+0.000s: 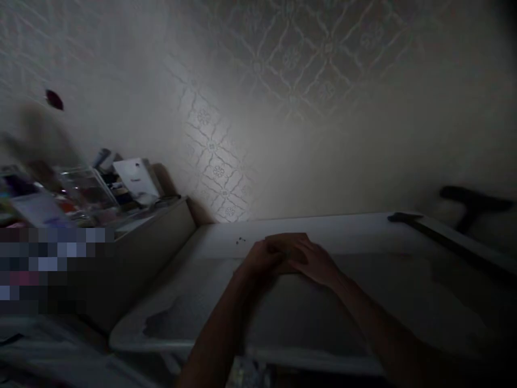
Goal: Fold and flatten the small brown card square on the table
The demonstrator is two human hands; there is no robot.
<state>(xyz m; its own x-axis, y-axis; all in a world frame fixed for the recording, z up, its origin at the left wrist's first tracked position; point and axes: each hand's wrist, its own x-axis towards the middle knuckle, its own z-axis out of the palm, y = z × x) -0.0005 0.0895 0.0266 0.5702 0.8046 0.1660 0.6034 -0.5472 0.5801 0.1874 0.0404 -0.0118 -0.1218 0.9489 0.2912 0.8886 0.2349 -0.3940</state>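
Note:
A flat brown piece (287, 237), perhaps wood or cardboard, lies on a pale board (331, 302); the picture is too dark to tell its material. My left hand (260, 260) is at its left side, fingers curled and closed over it. Whatever those fingertips pinch is hidden. From the right, my right hand (317, 263) rests on the same piece with its fingers spread. Several tiny dark bits (240, 240) lie on the board just beyond my left hand.
Along the board's right edge lies a long dark hammer-shaped tool (440, 237). Behind it a dark T-shaped thing (472, 205) sticks up. At left, a cabinet (149, 269) carries a clear plastic box (89, 188) and a white box (135, 178). A patterned wall (307, 134) rises behind.

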